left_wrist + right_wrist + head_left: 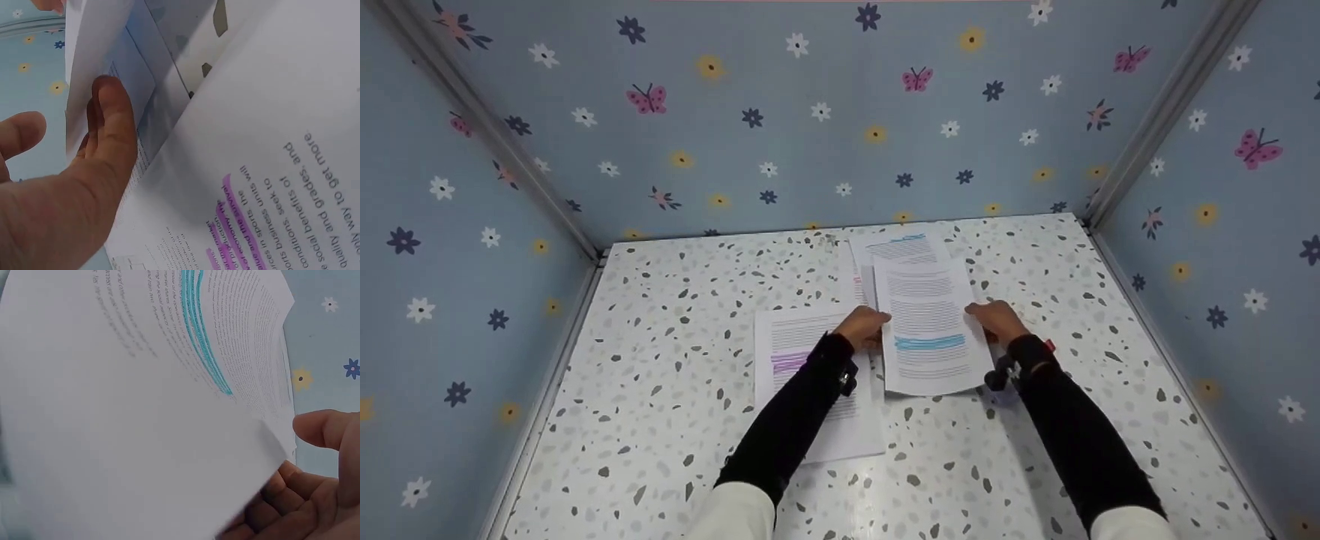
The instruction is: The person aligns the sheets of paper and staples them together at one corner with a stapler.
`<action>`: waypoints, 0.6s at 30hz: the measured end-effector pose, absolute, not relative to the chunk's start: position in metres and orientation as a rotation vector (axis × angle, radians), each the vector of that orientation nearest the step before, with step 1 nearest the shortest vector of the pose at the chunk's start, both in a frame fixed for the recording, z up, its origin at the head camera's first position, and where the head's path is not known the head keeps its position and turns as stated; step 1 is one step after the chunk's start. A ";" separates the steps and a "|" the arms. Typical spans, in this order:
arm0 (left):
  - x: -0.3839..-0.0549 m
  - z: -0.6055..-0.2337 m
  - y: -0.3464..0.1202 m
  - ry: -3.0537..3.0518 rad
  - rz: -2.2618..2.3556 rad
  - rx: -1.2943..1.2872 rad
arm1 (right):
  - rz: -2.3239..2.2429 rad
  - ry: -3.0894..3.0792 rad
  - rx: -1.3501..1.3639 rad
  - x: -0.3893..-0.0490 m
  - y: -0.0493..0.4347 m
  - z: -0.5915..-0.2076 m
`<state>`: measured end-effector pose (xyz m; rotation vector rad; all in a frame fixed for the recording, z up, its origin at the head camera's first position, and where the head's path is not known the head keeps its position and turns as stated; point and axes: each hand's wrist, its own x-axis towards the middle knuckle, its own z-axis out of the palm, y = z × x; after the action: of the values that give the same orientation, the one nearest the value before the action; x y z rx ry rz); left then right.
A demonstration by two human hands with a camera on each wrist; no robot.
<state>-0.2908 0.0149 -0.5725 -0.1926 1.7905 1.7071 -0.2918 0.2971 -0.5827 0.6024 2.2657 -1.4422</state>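
Printed papers [926, 307] with blue highlighter across the lower text are held between both hands, bowed along the near edge. My left hand [864, 328] holds their left edge; in the left wrist view its fingers [115, 121] lie behind the paper, the thumb standing apart in front. At the right edge my right hand [997, 321] holds the papers, fingers curled beneath and thumb raised off the surface in the right wrist view. Below my left forearm lies a page with purple highlighting [791, 364], partly covered by the sleeve.
Behind the held papers, another page with blue marking [904, 244] lies on the speckled white table [660, 360], overlapping a sheet with pink marking [851, 281]. Blue floral panels [825, 112] enclose the back and both sides.
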 end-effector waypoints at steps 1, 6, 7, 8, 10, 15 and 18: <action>-0.291 -0.574 0.016 1.790 1.706 -0.200 | -1.460 2.226 0.613 -0.292 0.296 -0.583; -0.286 -0.580 0.021 1.879 1.677 -0.167 | -1.397 2.203 0.636 -0.293 0.291 -0.590; -0.285 -0.581 0.022 1.906 1.667 -0.145 | -1.389 2.208 0.638 -0.293 0.289 -0.592; -0.283 -0.582 0.022 1.928 1.660 -0.125 | -1.387 2.211 0.630 -0.293 0.289 -0.593; -0.283 -0.585 0.023 1.969 1.632 -0.102 | -1.399 2.204 0.611 -0.293 0.288 -0.595; -0.290 -0.595 0.026 2.092 1.483 -0.106 | -1.358 2.228 0.563 -0.292 0.289 -0.597; -0.295 -0.601 0.028 2.132 1.415 -0.116 | -1.341 2.223 0.562 -0.292 0.291 -0.598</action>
<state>-0.2951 0.0277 -0.6012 -0.1163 2.1322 1.4147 -0.2918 0.2906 -0.5982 0.5619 2.2227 -1.3415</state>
